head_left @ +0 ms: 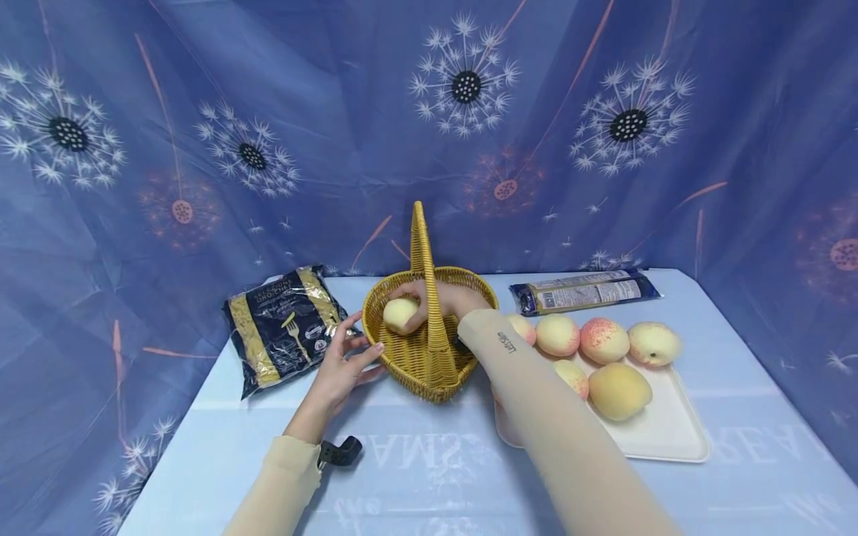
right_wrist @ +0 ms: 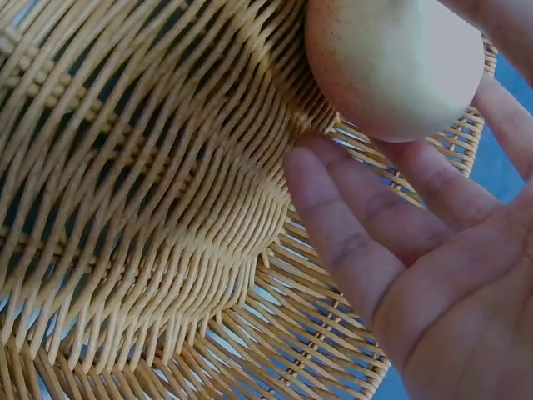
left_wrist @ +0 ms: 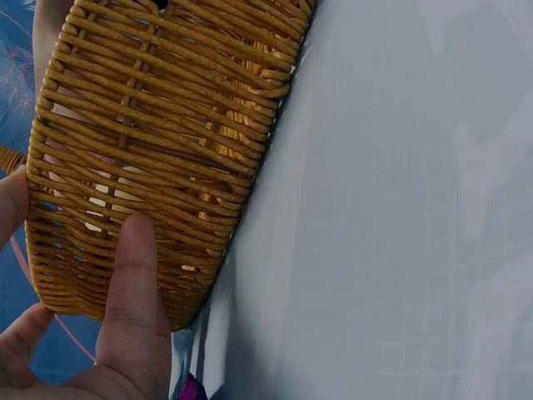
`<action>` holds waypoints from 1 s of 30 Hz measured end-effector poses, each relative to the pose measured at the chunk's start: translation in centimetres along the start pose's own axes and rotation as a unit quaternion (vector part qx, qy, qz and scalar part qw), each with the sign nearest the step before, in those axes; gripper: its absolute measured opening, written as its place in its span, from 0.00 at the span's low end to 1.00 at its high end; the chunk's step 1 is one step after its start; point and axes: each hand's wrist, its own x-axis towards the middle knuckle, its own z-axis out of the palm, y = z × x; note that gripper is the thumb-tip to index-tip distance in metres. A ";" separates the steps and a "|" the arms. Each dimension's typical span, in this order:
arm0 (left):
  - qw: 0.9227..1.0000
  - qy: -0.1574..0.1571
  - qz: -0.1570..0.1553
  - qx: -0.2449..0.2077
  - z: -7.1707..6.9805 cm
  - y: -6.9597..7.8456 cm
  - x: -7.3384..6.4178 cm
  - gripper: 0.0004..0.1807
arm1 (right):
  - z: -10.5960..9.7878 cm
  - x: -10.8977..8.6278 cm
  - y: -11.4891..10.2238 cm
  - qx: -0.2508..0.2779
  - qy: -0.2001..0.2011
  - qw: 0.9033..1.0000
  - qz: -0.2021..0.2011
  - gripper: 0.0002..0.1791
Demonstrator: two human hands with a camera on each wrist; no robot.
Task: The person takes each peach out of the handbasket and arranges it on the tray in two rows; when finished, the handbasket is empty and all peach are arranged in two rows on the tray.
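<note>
A wicker basket with a tall arched handle stands on the table. My right hand reaches in under the handle and holds a pale peach low inside, at the left side. In the right wrist view, the fingers curve around the lower side of the peach, close to the woven wall. My left hand is at the basket's left side, fingers spread and fairly straight. One fingertip rests against the wickerwork in the left wrist view, with others at the rim.
To the right, a white tray carries several peaches and a yellow fruit, partly hidden by my right forearm. A dark bag of pasta lies left of the basket. Behind the tray is a long dark packet, near the blue curtain.
</note>
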 end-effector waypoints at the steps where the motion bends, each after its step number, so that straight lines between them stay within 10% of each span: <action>1: 1.000 0.003 -0.001 0.000 -0.1 0.1 -0.1 0.44 | 0.1 0.2 0.1 0.005 0.001 1.000 -0.007 0.37; 8: 1.000 -0.004 0.000 0.005 -0.2 0.2 -0.1 0.45 | 0.7 2.1 1.6 0.034 0.020 0.999 0.000 0.30; 30: 1.000 -0.003 0.005 -0.004 0.2 0.1 -0.2 0.44 | -0.6 -1.3 0.9 -0.096 -0.004 0.995 0.000 0.31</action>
